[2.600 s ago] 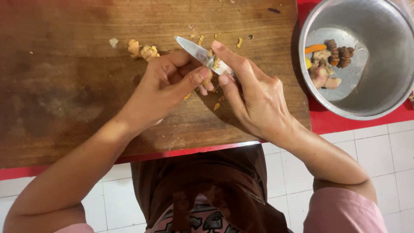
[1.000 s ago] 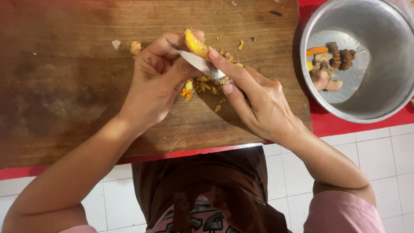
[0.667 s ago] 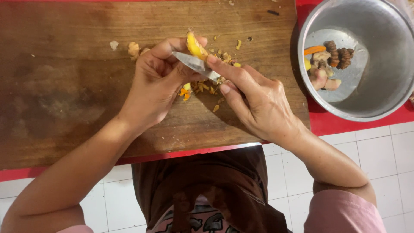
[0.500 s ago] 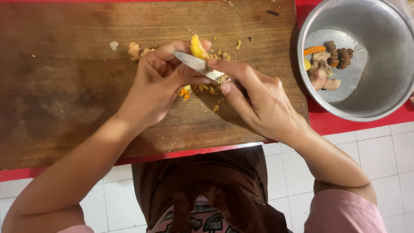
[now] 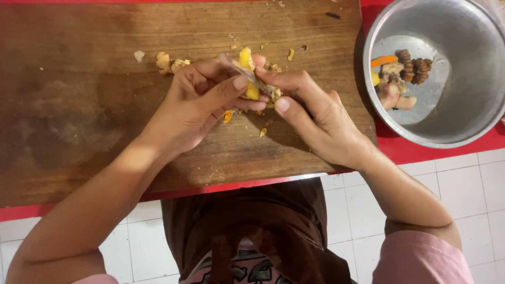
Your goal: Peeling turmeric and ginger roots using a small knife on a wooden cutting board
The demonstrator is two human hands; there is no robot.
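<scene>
The cutting board point(image 5: 105, 105) is dark, matt, worn wood. The bowl point(image 5: 473, 105) is dull brushed metal. The knife blade point(image 5: 247, 73) looks like shiny steel. The desk point(image 5: 442, 150) edge shows smooth, glossy red.

Left half of wooden cutting board point(image 5: 79, 115) is bare, open room for a hand. Board centre blocked by left hand point(image 5: 202, 102) and right hand point(image 5: 315, 118), touching around a yellow root piece point(image 5: 245, 58) and what looks like a small knife point(image 5: 247, 76). Peel scraps point(image 5: 168, 62) lie behind them. Metal bowl point(image 5: 463, 121) just beside board's right edge, roots inside.
</scene>
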